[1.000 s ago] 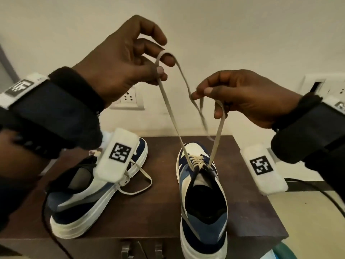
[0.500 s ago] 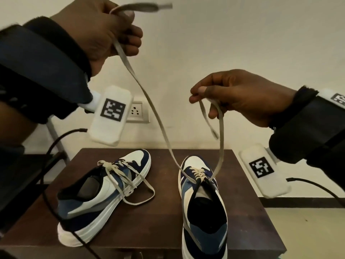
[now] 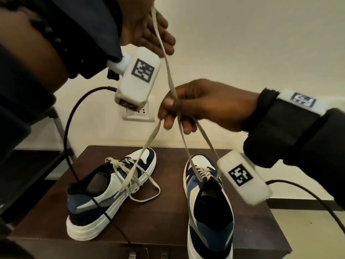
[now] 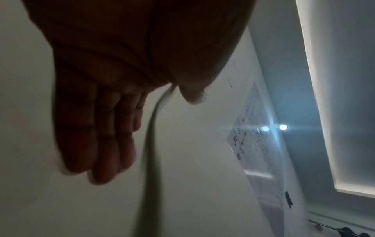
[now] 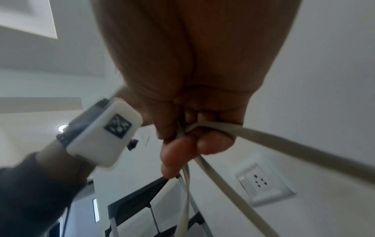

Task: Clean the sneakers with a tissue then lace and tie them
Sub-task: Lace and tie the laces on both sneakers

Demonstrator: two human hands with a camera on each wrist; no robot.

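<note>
Two blue-and-white sneakers stand on a dark wooden table [image 3: 168, 221]. The right sneaker [image 3: 209, 206] points away from me, and its beige lace [image 3: 168, 71] rises in two strands. My right hand [image 3: 186, 109] grips both strands where they cross, fingers curled round them; the right wrist view shows the right hand [image 5: 192, 137] with the lace [image 5: 263, 137] wrapped over a finger. My left hand [image 3: 149, 32] is raised high and holds one lace end taut. In the left wrist view the lace [image 4: 154, 128] comes out from under the thumb while the fingers [image 4: 101, 136] stay straight. The left sneaker [image 3: 112, 193] is laced with loose ends.
A white wall socket [image 3: 138, 113] sits behind the table. A black cable [image 3: 69, 128] loops down from my left wrist across the left sneaker. A dark metal frame [image 3: 61, 131] stands at the table's left. Another cable [image 3: 298, 195] trails to the right.
My left hand has risen and moved right, drawing its lace end up taut. The right hand has moved slightly left and now grips both strands at their crossing.
</note>
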